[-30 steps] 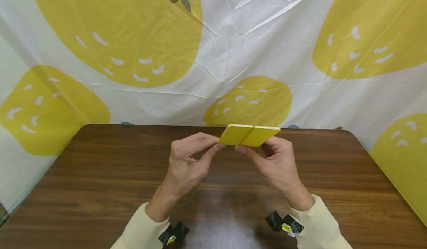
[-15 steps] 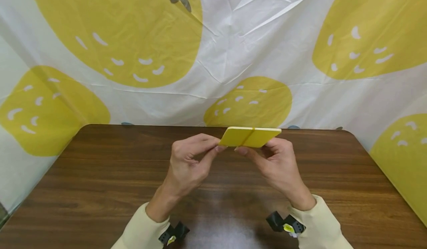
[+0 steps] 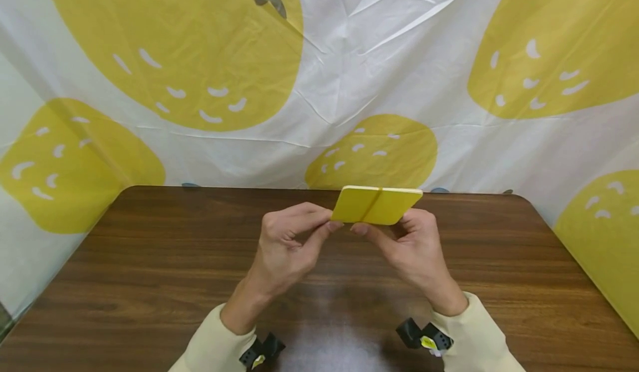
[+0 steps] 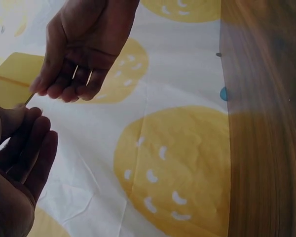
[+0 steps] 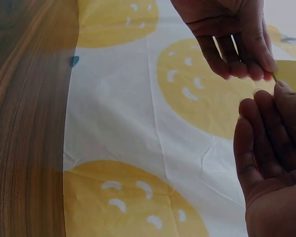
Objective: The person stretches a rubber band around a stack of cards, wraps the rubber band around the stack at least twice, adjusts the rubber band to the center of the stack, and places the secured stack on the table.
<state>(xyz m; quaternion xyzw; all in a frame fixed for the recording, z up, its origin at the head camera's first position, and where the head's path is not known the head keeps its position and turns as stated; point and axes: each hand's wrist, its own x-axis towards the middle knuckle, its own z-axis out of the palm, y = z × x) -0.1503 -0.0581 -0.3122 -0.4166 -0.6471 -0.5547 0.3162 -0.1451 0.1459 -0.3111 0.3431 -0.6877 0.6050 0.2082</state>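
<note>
A small yellow notebook (image 3: 376, 205) with a yellow elastic band (image 3: 371, 205) across its cover is held above the far part of the table. My left hand (image 3: 287, 244) pinches its lower left corner between thumb and fingers. At the lower right my right hand (image 3: 416, 244) grips it, thumb at the bottom edge and fingers mostly hidden behind. A pale page edge shows along the top. In the left wrist view the notebook (image 4: 10, 79) appears at the left edge, beside both hands. Only a sliver of the notebook (image 5: 292, 74) shows in the right wrist view.
Beneath the hands lies a dark brown wooden table (image 3: 175, 272) with rounded far corners. Behind it hangs a white cloth (image 3: 239, 156) printed with large yellow fruit shapes. Black wrist devices (image 3: 262, 351) sit at both cream sleeves (image 3: 212, 341).
The notebook has shifted slightly to the right, its lower edge a little nearer me and its cover showing slightly more. My left hand has moved a little to the right; both hands keep their hold.
</note>
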